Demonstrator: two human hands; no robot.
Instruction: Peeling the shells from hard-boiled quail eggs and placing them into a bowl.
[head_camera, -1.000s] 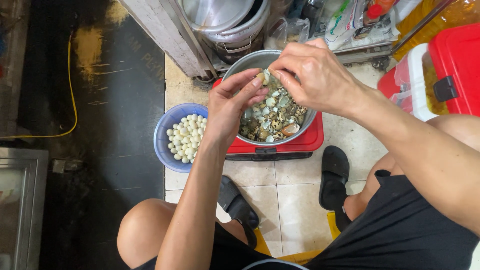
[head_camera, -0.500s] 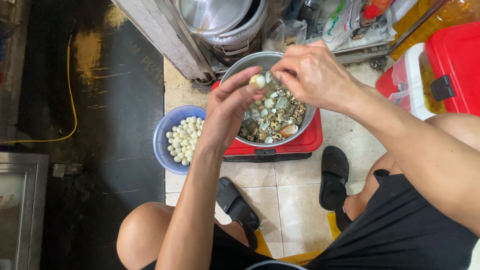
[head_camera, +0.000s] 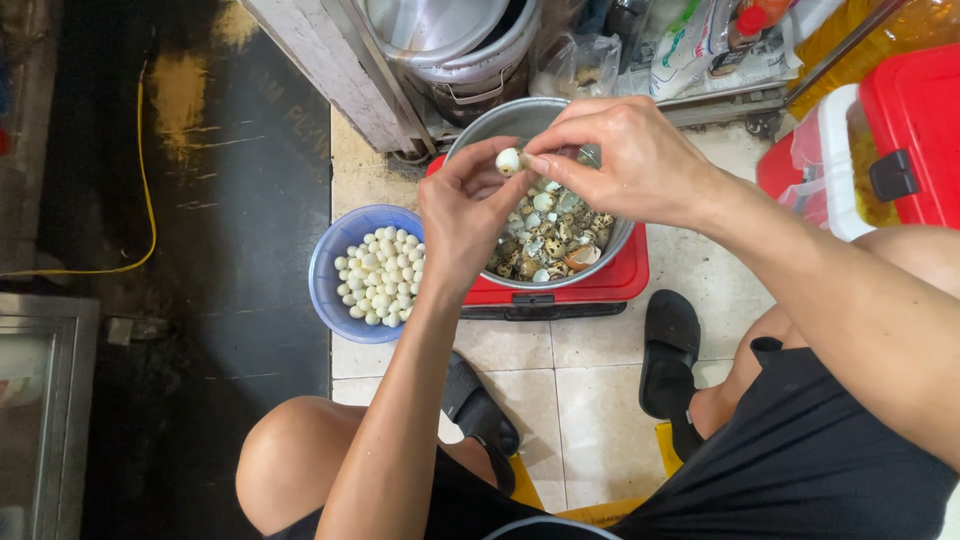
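We are peeling: left hand (head_camera: 462, 215) and right hand (head_camera: 620, 155) pinch a small egg (head_camera: 509, 160) above the metal bowl (head_camera: 520, 120); next, we judge, it joins the blue bowl (head_camera: 330, 290) beside our left.

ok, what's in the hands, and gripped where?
One small egg, pinched between the fingertips of the left hand and the right hand, each on its own side, above the metal bowl of shells.
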